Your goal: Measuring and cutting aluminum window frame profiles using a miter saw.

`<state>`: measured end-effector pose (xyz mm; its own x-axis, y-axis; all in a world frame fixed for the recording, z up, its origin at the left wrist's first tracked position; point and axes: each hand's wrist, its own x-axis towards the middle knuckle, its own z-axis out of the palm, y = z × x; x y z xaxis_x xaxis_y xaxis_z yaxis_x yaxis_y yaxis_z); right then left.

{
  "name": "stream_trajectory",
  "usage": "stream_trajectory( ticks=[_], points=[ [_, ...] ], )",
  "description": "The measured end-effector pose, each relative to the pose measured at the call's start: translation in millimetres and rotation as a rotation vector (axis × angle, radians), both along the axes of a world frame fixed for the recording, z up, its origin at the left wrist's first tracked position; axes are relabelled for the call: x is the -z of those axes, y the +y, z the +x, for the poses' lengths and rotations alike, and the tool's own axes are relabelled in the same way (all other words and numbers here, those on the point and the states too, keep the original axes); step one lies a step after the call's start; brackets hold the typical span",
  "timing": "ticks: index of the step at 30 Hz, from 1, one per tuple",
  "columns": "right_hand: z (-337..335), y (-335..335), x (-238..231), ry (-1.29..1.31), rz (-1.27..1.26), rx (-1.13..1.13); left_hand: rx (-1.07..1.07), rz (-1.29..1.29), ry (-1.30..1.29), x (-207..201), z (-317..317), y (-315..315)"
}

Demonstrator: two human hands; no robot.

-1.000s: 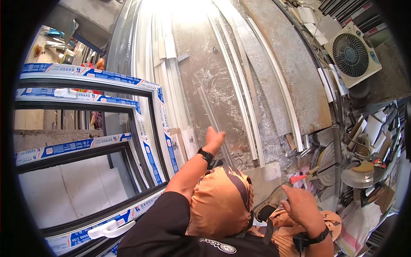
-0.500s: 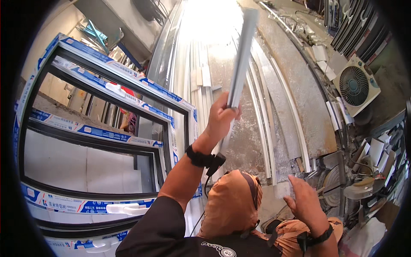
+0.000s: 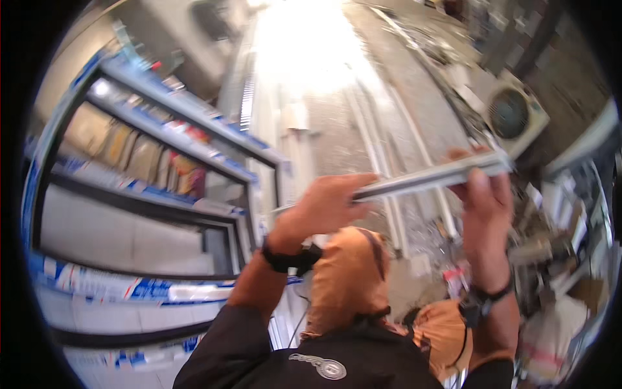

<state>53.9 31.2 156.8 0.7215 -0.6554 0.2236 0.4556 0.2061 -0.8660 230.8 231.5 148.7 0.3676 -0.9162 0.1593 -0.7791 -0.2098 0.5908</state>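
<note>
A grey metal profile strip (image 3: 420, 181) stretches crosswise in front of me, its right end slightly higher. My left hand (image 3: 327, 204) is closed around its left end, with a black band on the wrist. Near the other end, my right hand (image 3: 484, 198) grips the strip, thumb on the near side and fingers partly hidden behind it. Motion blurs the strip's finer detail. Below it show my knees in orange cloth (image 3: 346, 279).
Black window frames (image 3: 136, 269) with blue-and-white protective film lean at the left. Long pale strips (image 3: 369, 129) lie along the floor ahead. A box fan (image 3: 512, 113) stands at the right, above a heap of offcuts and scraps (image 3: 564, 223).
The strip has swung from nearly upright to crosswise. My right hand has risen from empty and open to grip its right end. My left hand still holds it, now turned.
</note>
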Motion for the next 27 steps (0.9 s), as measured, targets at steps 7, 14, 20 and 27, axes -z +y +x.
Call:
stream_trajectory(
  ticks=[7, 14, 20, 27],
  points=[
    [0, -56, 20, -0.095, 0.255, 0.190, -0.061, -0.662, -0.033, 4, -82, -2],
    [3, -56, 45, -0.153, 0.471, 0.117, -0.183, -0.898, 1.208, 1, -61, -7],
    [29, -23, 31, -0.164, 0.348, -0.098, -0.235, -1.116, 1.151, -51, -42, 8],
    [22, -4, 14, 0.224, 0.065, -0.499, -0.425, -1.365, 0.448, -160, 56, 84]
  ],
)
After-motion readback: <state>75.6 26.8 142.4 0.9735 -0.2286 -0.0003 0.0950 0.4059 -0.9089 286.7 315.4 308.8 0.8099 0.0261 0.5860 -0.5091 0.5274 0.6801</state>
